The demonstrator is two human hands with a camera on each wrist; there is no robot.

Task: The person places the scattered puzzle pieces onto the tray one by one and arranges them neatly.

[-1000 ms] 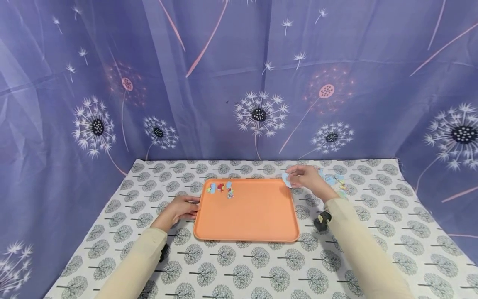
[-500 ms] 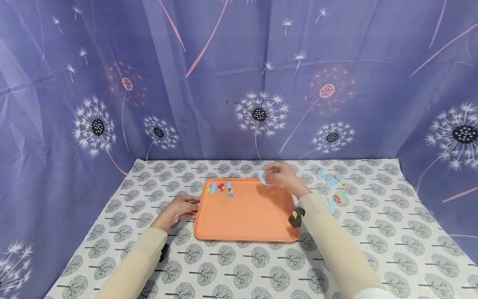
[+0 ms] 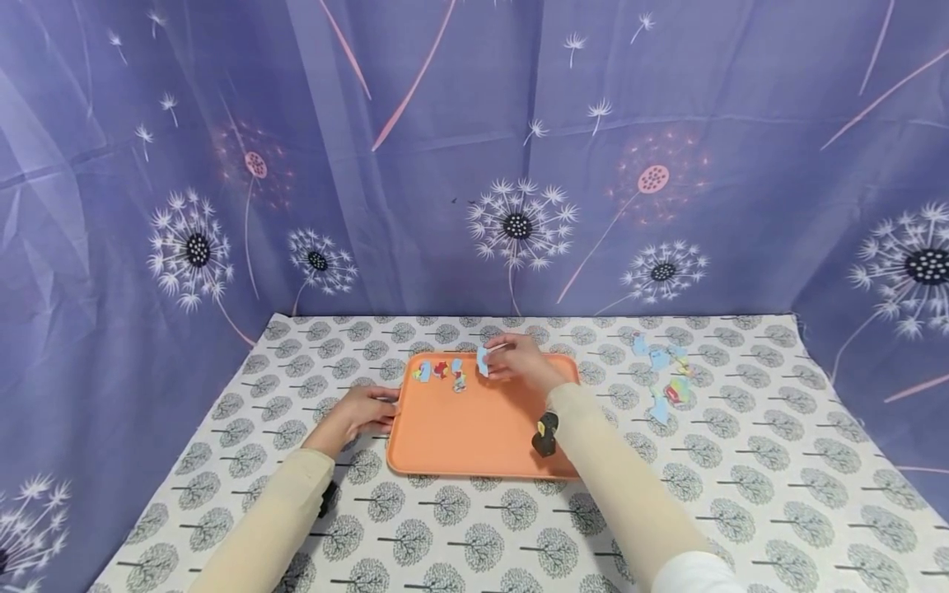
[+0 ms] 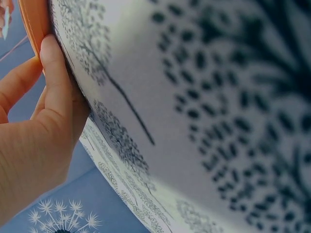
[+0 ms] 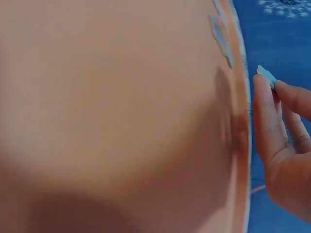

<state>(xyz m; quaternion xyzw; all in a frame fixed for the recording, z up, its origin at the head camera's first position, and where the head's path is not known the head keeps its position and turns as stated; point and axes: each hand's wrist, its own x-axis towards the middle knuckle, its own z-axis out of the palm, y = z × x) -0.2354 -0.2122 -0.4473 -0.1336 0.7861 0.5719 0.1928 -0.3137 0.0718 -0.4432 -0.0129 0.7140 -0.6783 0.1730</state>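
My right hand (image 3: 516, 360) pinches a light blue jigsaw puzzle piece (image 3: 483, 361) between thumb and fingertips, above the far edge of an orange tray (image 3: 482, 436). From the right wrist view, the held piece (image 5: 266, 75) is apart from the tray surface. At the tray's left edge, my left hand (image 3: 363, 412) holds the rim, with thumb and finger on it in the left wrist view. Several small coloured puzzle pieces (image 3: 441, 370) lie in the tray's far left corner, left of the held one.
More loose puzzle pieces (image 3: 658, 357) are scattered on the tree-print tablecloth (image 3: 756, 461) to the right of the tray. Behind the table hangs a purple dandelion curtain (image 3: 415, 247).
My right hand has carried the blue puzzle piece leftward along the tray's far edge, uncovering the loose pieces on the right. My left hand stays at the rim.
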